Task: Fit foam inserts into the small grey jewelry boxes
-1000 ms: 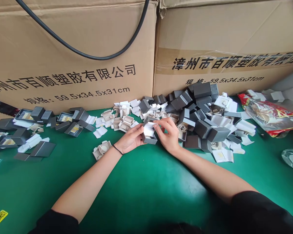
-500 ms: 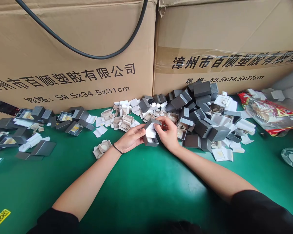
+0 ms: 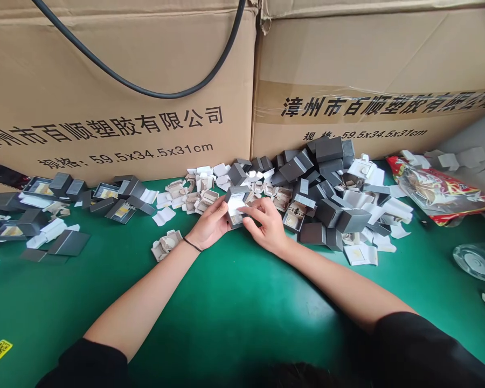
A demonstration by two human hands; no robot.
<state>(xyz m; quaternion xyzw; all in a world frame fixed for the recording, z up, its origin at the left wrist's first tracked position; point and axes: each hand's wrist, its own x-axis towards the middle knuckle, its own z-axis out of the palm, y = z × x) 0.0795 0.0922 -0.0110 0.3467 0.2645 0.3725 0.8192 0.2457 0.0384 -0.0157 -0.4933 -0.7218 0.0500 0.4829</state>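
Note:
A small dark grey cardboard box (image 3: 237, 189) stands open, its white inside facing me. My left hand (image 3: 210, 223) is closed around the box's left side, thumb in front. Across the white inner surface (image 3: 235, 201) reaches the index finger of my right hand (image 3: 267, 223); its thumb lies lower, apart from that finger, near the box's right edge. The bottom of the box is partly covered by the fingers. Just behind are torn white and grey paper inserts (image 3: 205, 200). A crumpled insert (image 3: 166, 245) lies beside my left wrist.
Dark grey boxes and white inserts form a heap (image 3: 327, 199) on the right. More opened boxes (image 3: 123, 210) lie left on the green table (image 3: 226, 312). Large cartons (image 3: 145, 129) stand behind, under a hanging black cable (image 3: 165, 96). A red-and-clear packet (image 3: 440, 191) and clear container (image 3: 475, 263) are far right.
The box has moved slightly left and up, and its white inside now faces me more. My right hand has shifted from the box's upper right edge to its white inside.

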